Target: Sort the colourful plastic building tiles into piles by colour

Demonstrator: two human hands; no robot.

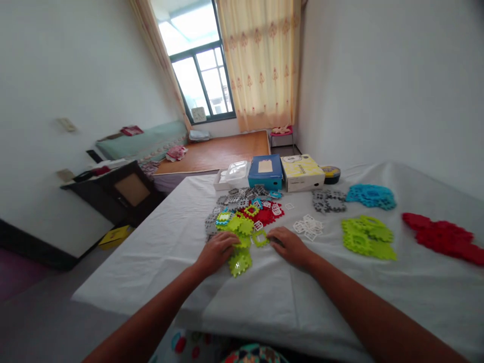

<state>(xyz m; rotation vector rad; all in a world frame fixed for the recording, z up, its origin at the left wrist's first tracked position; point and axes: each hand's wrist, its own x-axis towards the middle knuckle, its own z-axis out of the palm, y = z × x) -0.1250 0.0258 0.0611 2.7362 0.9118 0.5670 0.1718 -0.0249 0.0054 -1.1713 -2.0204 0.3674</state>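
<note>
My left hand [219, 250] is closed at the edge of a heap of lime-green gear-edged plastic pieces [244, 225], its fingertips on one of them. Just below those fingers lies another green gear-edged piece [240, 263]. My right hand [290, 246] has its fingers curled, with the fingertips at the right edge of a green square frame piece [254, 243] lying on the cloth. Behind both hands is a mixed heap with red pieces [266, 216], grey pieces [217, 216] and small white lattice squares. Right of my right hand sits a loose group of white lattice squares [309, 227].
Sorted piles of grey [328, 200], blue [370, 195], green [366, 238] and red pieces [442, 237] lie to the right on the white cloth [151, 242]. At the back stand a white plastic box [235, 172], a blue box [265, 176] and a yellow-and-white box [304, 179].
</note>
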